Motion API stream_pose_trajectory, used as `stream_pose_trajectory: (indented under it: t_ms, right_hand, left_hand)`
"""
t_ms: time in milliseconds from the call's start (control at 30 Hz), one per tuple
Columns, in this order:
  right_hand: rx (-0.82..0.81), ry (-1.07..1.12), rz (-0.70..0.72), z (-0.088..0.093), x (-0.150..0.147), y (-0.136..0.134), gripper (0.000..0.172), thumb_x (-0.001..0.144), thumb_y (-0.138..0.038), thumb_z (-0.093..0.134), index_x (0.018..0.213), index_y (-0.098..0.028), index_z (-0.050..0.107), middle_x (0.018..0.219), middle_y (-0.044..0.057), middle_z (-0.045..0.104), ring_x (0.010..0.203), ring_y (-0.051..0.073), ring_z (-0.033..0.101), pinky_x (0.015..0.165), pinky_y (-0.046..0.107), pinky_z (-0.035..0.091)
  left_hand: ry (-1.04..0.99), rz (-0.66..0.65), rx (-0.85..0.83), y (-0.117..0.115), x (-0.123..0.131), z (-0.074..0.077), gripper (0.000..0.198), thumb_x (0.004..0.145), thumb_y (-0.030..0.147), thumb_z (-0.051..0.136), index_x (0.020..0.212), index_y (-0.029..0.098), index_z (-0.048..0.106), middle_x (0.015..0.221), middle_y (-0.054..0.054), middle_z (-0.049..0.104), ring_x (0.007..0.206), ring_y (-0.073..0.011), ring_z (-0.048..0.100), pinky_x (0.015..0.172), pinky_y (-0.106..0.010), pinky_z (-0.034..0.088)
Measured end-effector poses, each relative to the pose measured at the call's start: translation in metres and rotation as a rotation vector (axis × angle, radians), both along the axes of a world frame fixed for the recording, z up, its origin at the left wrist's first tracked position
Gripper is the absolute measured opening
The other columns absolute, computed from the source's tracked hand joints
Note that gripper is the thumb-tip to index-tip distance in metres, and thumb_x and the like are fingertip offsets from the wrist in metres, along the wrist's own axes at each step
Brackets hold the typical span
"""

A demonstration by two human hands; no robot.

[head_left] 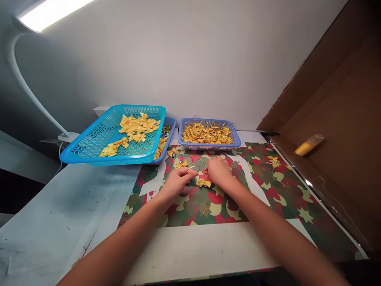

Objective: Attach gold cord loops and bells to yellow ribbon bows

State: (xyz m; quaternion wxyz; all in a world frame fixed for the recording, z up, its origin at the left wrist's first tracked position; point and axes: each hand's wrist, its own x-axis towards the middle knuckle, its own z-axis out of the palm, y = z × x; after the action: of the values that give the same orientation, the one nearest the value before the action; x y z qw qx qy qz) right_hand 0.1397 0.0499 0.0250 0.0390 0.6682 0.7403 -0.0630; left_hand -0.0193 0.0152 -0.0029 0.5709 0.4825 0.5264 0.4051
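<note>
My left hand (pixel 177 182) pinches one end of a thin gold wire tie (pixel 195 167) between thumb and fingertips. To its right, my right hand (pixel 218 170) has its fingers closed at the other side of the tie; its fingertips are partly hidden. Between and just below the hands is a yellow ribbon bow (pixel 204 183) with a small silver bell under it, seemingly on the same tie. Another bow with a bell (pixel 181 164) lies on the patterned sheet behind my left hand, and a further bow (pixel 172 152) sits near the baskets.
A bright blue basket (pixel 86 137) of loose yellow bows rests tilted over a purple-blue basket (pixel 170 139). Another purple-blue basket (pixel 208 147) holds many bows with gold ties. A lamp (pixel 37 99) stands left. Cardboard (pixel 333 119) walls the right, with a small bag (pixel 309 145) on it.
</note>
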Motion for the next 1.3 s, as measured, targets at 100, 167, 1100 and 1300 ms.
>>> stream_pose_trajectory:
  t_ms: [100, 167, 1100, 1300]
  right_hand:
    - [-0.004, -0.006, 0.012, -0.001, 0.001, 0.001, 0.028, 0.09, -0.015, 0.049, 0.109, -0.007, 0.068, 0.114, 0.022, 0.066, 0.113, 0.029, 0.057, 0.09, 0.035, 0.043]
    - [-0.009, 0.002, 0.01, 0.001, 0.002, 0.003, 0.029, 0.091, -0.019, 0.048, 0.108, -0.009, 0.068, 0.114, 0.02, 0.067, 0.113, 0.028, 0.058, 0.089, 0.035, 0.044]
    - [0.037, 0.563, 0.131, 0.013, 0.028, -0.031, 0.022, 0.084, -0.033, 0.063, 0.099, -0.018, 0.064, 0.1, 0.005, 0.069, 0.083, 0.014, 0.062, 0.071, 0.024, 0.047]
    - [0.156, 0.883, 0.151, 0.011, 0.023, -0.064, 0.009, 0.08, -0.021, 0.061, 0.076, -0.019, 0.069, 0.076, 0.002, 0.07, 0.071, 0.015, 0.061, 0.066, 0.027, 0.046]
  left_hand:
    - [-0.005, 0.003, -0.016, -0.001, 0.001, 0.001, 0.028, 0.065, 0.042, 0.07, 0.068, 0.015, 0.067, 0.057, 0.0, 0.056, 0.047, -0.0101, 0.046, 0.043, -0.022, 0.031]
    - [-0.011, 0.008, -0.013, -0.001, 0.002, 0.002, 0.027, 0.065, 0.042, 0.069, 0.067, 0.015, 0.066, 0.058, 0.0, 0.056, 0.047, -0.0097, 0.045, 0.044, -0.022, 0.031]
    - [-0.004, -0.12, 0.051, -0.008, -0.001, 0.013, 0.033, 0.07, 0.045, 0.069, 0.059, 0.016, 0.062, 0.063, 0.0, 0.054, 0.046, -0.0081, 0.041, 0.044, -0.023, 0.033]
    - [0.168, -0.183, 0.357, -0.016, 0.006, 0.018, 0.021, 0.077, 0.035, 0.066, 0.067, 0.017, 0.068, 0.08, -0.006, 0.063, 0.077, -0.0188, 0.059, 0.066, -0.028, 0.045]
